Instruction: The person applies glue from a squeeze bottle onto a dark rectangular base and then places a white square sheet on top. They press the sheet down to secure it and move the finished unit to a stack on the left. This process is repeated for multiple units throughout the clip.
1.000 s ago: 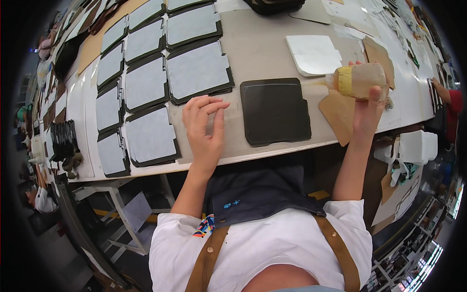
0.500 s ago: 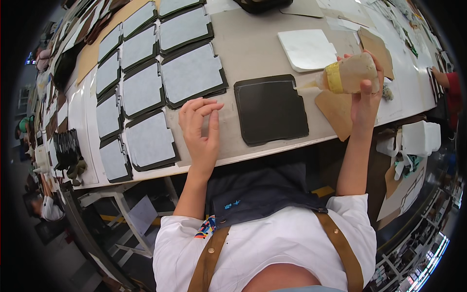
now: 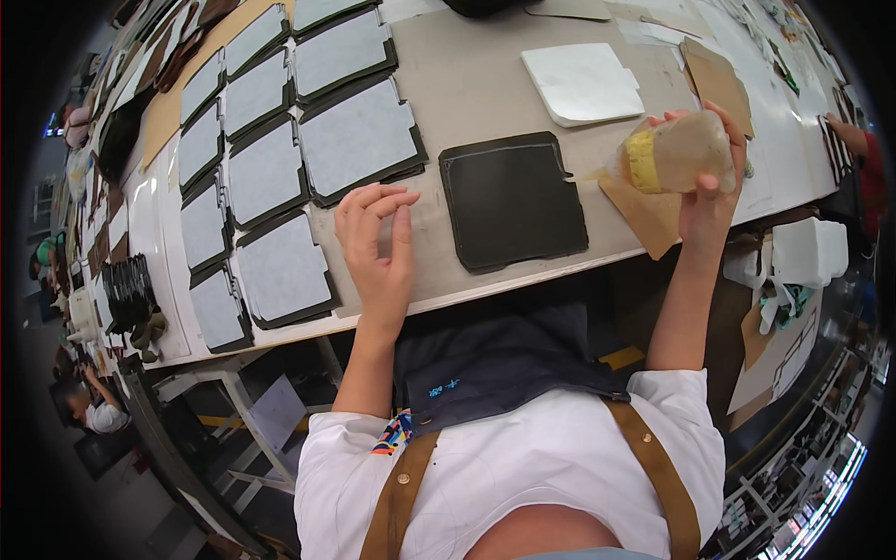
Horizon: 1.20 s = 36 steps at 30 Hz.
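My right hand (image 3: 707, 213) is wrapped round a cloudy squeeze bottle (image 3: 689, 154) with a yellow band. Held on its side, the bottle points left, and its thin nozzle (image 3: 586, 175) reaches the notched right edge of a flat black panel (image 3: 515, 207). Whether the tip touches the panel is hard to tell. A pale line runs along the panel's top edge. Left of the panel, my left hand (image 3: 375, 238) hovers over the table, fingers loosely bent and apart, holding nothing. Beside it lie rows of stacked black pieces with pale grey sheets (image 3: 359, 140) on top.
A stack of white notched sheets (image 3: 581, 82) lies beyond the bottle. Brown card pieces (image 3: 642, 213) sit beneath and behind it. The table's front edge (image 3: 429, 306) runs close to me. At far right, another person's hand (image 3: 849, 136) is over dark strips.
The bottle's nozzle has moved a little toward me along the panel's right edge. My left hand keeps nearly the same pose. The whole view has shifted slightly.
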### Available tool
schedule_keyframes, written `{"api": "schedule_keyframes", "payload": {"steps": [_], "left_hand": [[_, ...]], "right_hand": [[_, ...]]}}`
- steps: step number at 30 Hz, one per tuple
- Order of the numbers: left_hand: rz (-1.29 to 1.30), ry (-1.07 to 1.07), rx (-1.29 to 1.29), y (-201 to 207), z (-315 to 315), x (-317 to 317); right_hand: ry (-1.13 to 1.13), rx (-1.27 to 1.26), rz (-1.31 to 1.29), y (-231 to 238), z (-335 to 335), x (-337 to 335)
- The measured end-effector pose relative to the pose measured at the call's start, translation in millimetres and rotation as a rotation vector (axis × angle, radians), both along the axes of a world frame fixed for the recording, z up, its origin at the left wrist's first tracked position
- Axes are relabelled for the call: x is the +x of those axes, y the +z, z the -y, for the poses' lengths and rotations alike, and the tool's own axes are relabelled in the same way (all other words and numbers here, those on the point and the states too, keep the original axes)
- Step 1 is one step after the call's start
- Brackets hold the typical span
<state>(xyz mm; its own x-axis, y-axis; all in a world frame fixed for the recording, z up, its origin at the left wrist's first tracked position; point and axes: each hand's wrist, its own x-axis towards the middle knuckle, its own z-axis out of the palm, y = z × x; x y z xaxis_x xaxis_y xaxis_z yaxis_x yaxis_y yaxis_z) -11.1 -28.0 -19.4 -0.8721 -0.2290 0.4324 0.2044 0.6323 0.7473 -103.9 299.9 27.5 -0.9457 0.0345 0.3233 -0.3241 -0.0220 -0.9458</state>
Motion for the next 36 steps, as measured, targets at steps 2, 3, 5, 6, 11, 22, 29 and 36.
{"api": "schedule_keyframes", "payload": {"steps": [2, 3, 5, 6, 11, 22, 29, 36], "left_hand": [[0.006, 0.000, 0.002, 0, 0, 0], [0.007, 0.002, -0.003, 0, 0, 0], [0.009, 0.005, -0.014, 0, -1, 0], [0.011, 0.004, -0.008, 0, 0, 0], [0.017, 0.002, 0.010, 1, -2, 0], [0.032, -0.004, -0.064, 0, 1, 1], [0.027, -0.006, -0.067, -1, 1, 1], [0.034, -0.002, -0.058, 0, 0, 2]], "right_hand": [[0.003, 0.005, -0.007, 0, -4, 0], [0.004, 0.007, -0.010, 0, -5, 0], [-0.009, 0.009, -0.014, 1, -5, 1], [-0.017, 0.013, -0.016, 1, -4, 2], [0.001, 0.018, -0.013, 1, -8, 6], [0.012, 0.001, 0.006, -6, -11, 15], [0.076, -0.022, 0.003, -7, -6, 11], [0.087, -0.043, 0.052, -6, -11, 18]]}}
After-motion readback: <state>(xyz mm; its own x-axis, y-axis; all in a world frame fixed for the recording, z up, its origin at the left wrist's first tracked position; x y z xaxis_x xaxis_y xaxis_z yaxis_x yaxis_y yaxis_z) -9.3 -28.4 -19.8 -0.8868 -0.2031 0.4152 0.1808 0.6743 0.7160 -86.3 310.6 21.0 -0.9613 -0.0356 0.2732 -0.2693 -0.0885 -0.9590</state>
